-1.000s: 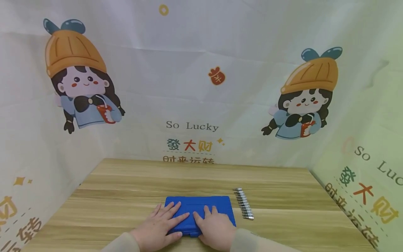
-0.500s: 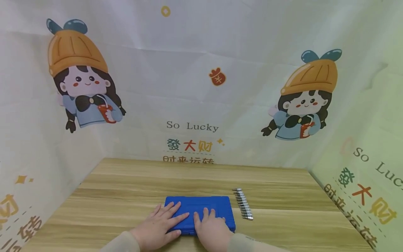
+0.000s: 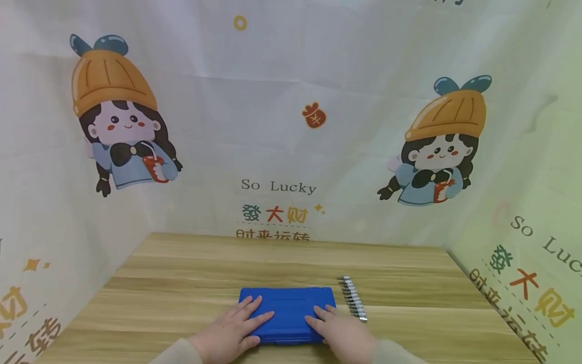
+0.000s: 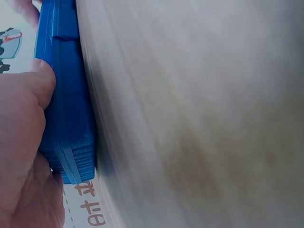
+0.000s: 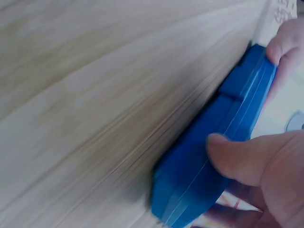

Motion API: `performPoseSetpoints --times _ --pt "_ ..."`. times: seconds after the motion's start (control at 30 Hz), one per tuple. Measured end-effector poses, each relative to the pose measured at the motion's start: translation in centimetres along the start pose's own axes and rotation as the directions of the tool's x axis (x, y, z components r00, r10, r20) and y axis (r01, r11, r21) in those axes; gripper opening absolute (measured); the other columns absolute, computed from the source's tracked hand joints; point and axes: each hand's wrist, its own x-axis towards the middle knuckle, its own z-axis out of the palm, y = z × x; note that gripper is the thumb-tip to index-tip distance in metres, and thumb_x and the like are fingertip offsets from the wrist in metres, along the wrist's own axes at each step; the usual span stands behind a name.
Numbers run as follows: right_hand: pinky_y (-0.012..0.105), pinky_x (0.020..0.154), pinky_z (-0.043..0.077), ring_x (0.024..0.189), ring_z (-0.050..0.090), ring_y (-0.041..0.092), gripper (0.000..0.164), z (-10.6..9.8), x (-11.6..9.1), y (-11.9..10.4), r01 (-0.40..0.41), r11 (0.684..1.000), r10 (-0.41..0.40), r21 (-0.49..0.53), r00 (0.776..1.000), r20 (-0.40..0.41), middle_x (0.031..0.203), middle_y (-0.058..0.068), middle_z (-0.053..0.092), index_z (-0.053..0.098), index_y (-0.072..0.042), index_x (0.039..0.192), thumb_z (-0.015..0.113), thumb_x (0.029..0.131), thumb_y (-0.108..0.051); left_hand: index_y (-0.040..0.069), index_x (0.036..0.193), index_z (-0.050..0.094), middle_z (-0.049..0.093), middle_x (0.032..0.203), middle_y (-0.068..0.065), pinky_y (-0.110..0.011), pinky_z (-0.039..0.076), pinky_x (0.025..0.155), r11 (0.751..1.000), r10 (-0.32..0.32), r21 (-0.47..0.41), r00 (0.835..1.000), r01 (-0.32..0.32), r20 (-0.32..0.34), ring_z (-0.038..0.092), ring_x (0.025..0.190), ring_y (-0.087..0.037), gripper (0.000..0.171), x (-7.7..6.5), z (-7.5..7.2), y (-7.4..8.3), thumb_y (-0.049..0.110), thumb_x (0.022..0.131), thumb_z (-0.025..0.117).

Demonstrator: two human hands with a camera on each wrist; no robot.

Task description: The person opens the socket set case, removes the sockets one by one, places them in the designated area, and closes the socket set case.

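Note:
A closed blue plastic case (image 3: pixel 291 318) lies flat on the wooden table. My left hand (image 3: pixel 229 328) rests on its left part, fingers spread and straight over the lid. In the left wrist view, the left thumb (image 4: pixel 42 80) touches the front edge of the case's lid. Over the right front corner lies my right hand (image 3: pixel 345 331), with its fingers extended on the lid. The right wrist view shows the right thumb (image 5: pixel 232 154) against the case's front side. Part of the lid is hidden under both hands.
To the right of the case, several small silver metal pieces (image 3: pixel 353 298), like socket bits, lie in a slanted row near the right hand. The wooden table (image 3: pixel 191 263) reaches back to a printed cloth backdrop (image 3: pixel 273 141) with cartoon figures.
My right hand has moved right, from the middle front of the case to its right front corner. The left hand stays in place. The head view has tilted slightly up.

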Motion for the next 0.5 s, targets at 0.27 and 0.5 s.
performPoseSetpoints --times 0.27,0.5 --pt "0.039 0.095 0.048 0.123 0.054 0.026 0.046 -0.4 0.0 0.9 -0.006 1.0 0.005 -0.028 0.999 -0.044 0.136 0.005 0.056 0.058 -0.02 0.135 0.066 0.09 -0.023 0.032 0.152 0.03 0.021 0.158 -0.013 -0.058 0.024 0.109 0.999 0.03 0.041 1.0 -0.03 -0.008 0.016 0.144 -0.036 0.055 0.4 -0.5 -0.7 0.052 0.101 0.035" --pt "0.037 0.093 0.049 0.121 0.056 0.025 0.046 -0.5 1.4 1.8 -0.013 0.997 0.007 -0.075 0.996 -0.087 0.135 0.006 0.057 0.059 -0.019 0.134 0.067 0.089 -0.021 0.034 0.151 0.032 0.025 0.157 -0.009 -0.056 0.026 0.109 0.996 -0.002 0.091 1.0 0.004 -0.023 0.02 0.144 -0.034 0.053 2.0 -1.3 -1.5 0.046 0.1 0.043"
